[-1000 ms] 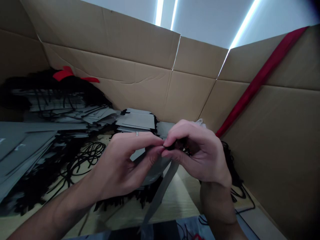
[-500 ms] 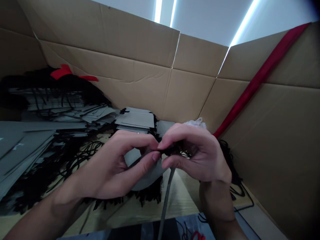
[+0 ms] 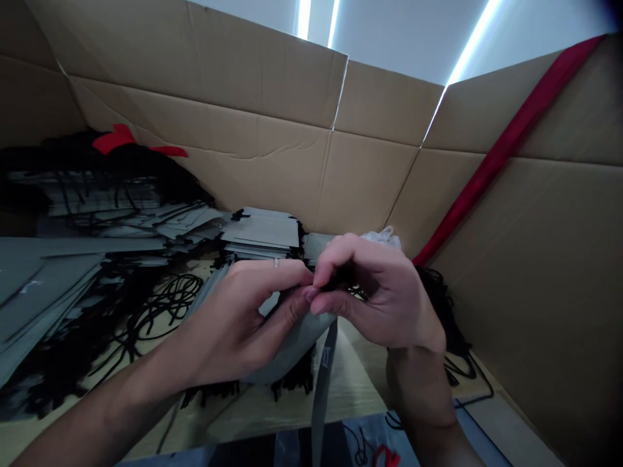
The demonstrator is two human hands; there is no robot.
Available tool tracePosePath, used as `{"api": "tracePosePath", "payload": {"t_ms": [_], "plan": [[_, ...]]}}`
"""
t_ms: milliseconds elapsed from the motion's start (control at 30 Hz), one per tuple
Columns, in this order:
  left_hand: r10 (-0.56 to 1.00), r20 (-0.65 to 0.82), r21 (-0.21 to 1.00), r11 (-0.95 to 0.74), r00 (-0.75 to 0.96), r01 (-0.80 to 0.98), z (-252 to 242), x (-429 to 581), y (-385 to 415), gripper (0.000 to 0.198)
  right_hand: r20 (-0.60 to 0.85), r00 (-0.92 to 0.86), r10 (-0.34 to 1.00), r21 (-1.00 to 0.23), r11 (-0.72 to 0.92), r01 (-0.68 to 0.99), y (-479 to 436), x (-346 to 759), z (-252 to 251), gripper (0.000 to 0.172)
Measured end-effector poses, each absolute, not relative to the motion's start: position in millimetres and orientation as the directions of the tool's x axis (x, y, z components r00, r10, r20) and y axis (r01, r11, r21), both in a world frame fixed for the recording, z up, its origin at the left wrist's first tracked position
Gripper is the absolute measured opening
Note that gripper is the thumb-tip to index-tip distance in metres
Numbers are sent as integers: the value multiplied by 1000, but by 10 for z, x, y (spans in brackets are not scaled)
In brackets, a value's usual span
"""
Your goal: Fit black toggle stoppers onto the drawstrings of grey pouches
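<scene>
Above a grey sheet [image 3: 296, 347], the left hand's [image 3: 257, 311] thumb and forefinger are being pressed together at the tips — what is being pinched cannot be told. Below them a grey strip [image 3: 321, 395] is being dangled, while dark material [image 3: 342, 275] is being held under the right hand's [image 3: 384, 292] curled fingers — its thumb being parted slightly from the forefinger.

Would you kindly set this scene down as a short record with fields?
Left hand: thumb and forefinger pinched, meeting the other hand's fingertips
Right hand: curled around a dark piece, mostly hidden
Below hands: grey strip hanging down
Left side: grey sheets, loose black cords
Behind hands: stack of grey sheets
Backdrop: cardboard, with a dark red band at right
</scene>
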State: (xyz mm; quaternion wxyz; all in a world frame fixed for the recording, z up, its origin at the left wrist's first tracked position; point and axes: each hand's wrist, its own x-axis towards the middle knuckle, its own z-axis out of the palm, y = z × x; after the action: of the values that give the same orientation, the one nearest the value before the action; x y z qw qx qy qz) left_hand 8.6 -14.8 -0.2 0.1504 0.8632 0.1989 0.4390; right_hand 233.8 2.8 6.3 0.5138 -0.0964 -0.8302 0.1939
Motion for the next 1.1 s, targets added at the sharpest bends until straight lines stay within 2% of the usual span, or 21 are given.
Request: {"api": "tracePosePath", "payload": {"t_ms": [67, 233, 333, 600, 733, 800, 867, 1000, 1100], "plan": [[454, 700, 426, -885, 552, 187, -5, 90, -145, 29, 807, -457, 375, -428, 904, -15, 9, 2341, 67, 23], [467, 693, 457, -874, 549, 167, -8, 80, -137, 29, 840, -448, 307, -343, 939, 0, 19, 2314, 72, 16], [477, 665, 475, -864, 575, 168, -12, 66, -136, 30, 861, -411, 299, -336, 942, -18, 40, 2295, 71, 18], [360, 736, 412, -910, 574, 42, -5, 88, -174, 21, 816, -364, 449, -523, 842, -134, 31, 2260, 42, 25], [339, 731, 440, -898, 592, -29, 26, 77, -190, 23, 791, -367, 489, -597, 749, -288, 71, 2210, 8, 32], [370, 717, 474, -880, 591, -23, 36, 53, -181, 23, 777, -392, 492, -616, 721, -316, 97, 2212, 15, 29], [433, 695, 525, -851, 574, 7, 38, 27, -164, 25, 775, -424, 468, -609, 733, -303, 124, 2239, 27, 27], [508, 655, 579, -813, 559, 60, 38, 10, -133, 39, 798, -414, 438, -553, 805, -214, 210, 2296, -8, 35], [521, 621, 609, -791, 585, 58, 36, 29, -119, 36, 861, -363, 356, -450, 866, -218, 302, 2293, -68, 28]]}}
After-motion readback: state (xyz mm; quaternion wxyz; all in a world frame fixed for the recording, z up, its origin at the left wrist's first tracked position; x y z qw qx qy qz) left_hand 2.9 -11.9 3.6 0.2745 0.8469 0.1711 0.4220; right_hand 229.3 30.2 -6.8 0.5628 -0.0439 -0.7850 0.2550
